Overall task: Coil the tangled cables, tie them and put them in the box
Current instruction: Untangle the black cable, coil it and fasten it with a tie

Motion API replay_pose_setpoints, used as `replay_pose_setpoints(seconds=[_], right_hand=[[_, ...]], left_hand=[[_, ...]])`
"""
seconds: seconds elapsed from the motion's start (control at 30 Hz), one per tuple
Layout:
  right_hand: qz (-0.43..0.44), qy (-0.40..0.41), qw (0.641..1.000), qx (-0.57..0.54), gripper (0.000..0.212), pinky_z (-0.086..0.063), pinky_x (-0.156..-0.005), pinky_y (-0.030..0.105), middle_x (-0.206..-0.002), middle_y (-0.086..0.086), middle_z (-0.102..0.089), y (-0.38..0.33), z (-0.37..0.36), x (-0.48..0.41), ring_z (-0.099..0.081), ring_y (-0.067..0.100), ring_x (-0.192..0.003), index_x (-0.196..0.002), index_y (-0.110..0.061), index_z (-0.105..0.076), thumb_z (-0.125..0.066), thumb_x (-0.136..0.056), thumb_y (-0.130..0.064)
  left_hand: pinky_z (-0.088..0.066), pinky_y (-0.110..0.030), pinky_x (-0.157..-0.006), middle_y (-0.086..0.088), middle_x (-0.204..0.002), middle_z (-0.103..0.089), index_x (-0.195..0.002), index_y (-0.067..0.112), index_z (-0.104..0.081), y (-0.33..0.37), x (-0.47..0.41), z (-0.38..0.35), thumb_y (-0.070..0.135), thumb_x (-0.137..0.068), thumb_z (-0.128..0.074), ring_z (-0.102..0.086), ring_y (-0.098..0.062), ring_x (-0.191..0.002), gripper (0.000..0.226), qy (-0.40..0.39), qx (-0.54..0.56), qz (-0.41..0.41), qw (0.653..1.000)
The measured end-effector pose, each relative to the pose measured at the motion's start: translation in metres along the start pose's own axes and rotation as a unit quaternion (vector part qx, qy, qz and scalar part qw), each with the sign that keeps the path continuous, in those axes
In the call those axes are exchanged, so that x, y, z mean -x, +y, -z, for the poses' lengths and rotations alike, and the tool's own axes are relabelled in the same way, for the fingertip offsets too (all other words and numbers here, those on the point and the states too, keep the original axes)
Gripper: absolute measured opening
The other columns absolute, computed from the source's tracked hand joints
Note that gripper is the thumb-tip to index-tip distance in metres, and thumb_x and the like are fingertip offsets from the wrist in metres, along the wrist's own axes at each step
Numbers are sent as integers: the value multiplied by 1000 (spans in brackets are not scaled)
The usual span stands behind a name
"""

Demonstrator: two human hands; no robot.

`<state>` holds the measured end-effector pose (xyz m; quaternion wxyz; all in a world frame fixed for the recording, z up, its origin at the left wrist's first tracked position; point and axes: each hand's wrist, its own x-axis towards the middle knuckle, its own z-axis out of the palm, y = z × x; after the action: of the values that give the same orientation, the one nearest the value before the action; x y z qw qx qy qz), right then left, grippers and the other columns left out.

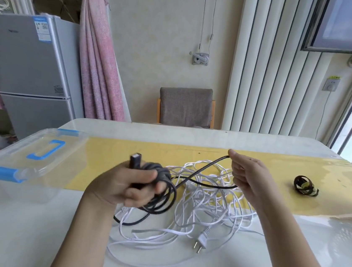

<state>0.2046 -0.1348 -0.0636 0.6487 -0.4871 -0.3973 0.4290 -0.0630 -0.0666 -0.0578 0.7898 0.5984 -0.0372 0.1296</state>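
- Bench (28, 226): white top, with a yellow strip (146, 152) running across it.
- Box (25, 160): clear, blue latches, lid on, at the bench's left edge.
- White cables (206, 205): loose tangle at the bench centre, partly on the strip.
- Black cable (206, 165): loops held above the tangle, one strand running across to your right hand.
- Left hand (125, 184): your fingers are curled round the black loops, connector end up.
- Right hand (247, 176): pinches the black strand.
- Ties (306, 185): dark roll on the strip, towards the right edge.
- White plug (201, 239): at the tangle's near side.
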Motion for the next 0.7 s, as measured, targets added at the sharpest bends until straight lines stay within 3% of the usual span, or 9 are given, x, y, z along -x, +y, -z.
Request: replay_pose_setpoints(seconds=[0.07, 0.13, 0.23, 0.33, 0.43, 0.57, 0.7], right_hand=[[10, 14, 1000, -11, 48, -12, -37, 17, -50, -7, -19, -2, -2, 3, -12, 7, -42, -47, -22, -40, -56, -92, -24], [24, 15, 999, -20, 40, -14, -38, 17, -52, -4, -20, -4, -6, 6, -13, 8, -44, -56, -16, -44, -54, -94, -25], [62, -7, 997, -45, 35, -14, -39, 16, -53, -1, -23, -5, -13, 10, -15, 7, -43, -64, -9, -51, -49, -95, -27], [95, -44, 993, -57, 36, -16, -40, 16, -56, 6, -23, -6, -21, 16, -16, 8, -44, -71, -7, -63, -46, -93, -30], [123, -91, 987, -44, 37, -21, -42, 16, -52, 10, -37, -6, -32, 23, -20, 8, -41, -83, -4, -69, -45, -90, -31], [138, -159, 978, -4, 32, -22, -46, 20, -50, 6, -44, 1, -46, 31, -24, 10, -44, -104, -9, -71, -48, -96, -30], [173, -219, 956, 92, 30, -27, -49, 17, -50, -3, -49, 13, -63, 43, -34, 10, -47, -98, -14, -70, -45, -94, -30]], left_hand=[[-35, -14, -44, 7, -46, -40, -89, 7, -67, -4, -3, -2, 35, -89, -60, -40, -7, -37, 29, 54, -144, 83, 985], [-32, -20, -46, 4, -48, -41, -88, 7, -68, -5, -7, -4, 39, -84, -65, -42, -12, -41, 32, 94, -214, 137, 963], [-35, -23, -50, 2, -53, -43, -99, -1, -64, -13, -19, -5, 28, -89, -59, -42, -15, -50, 32, 177, -233, 162, 942], [-42, -20, -52, 2, -57, -45, -101, 1, -64, -20, -30, -5, 18, -96, -51, -44, -13, -54, 22, 259, -234, 155, 924], [-44, -18, -54, 1, -58, -48, -104, -1, -62, -19, -35, -2, 20, -98, -45, -47, -11, -53, 28, 347, -254, 115, 895], [-47, -23, -62, 4, -54, -54, -102, 0, -63, -15, -40, 0, 36, -94, -47, -52, -10, -53, 39, 467, -251, -4, 848], [-45, -31, -69, -1, -64, -61, -96, 7, -64, -15, -39, 6, 55, -76, -53, -57, -15, -63, 53, 529, -162, -124, 824]])
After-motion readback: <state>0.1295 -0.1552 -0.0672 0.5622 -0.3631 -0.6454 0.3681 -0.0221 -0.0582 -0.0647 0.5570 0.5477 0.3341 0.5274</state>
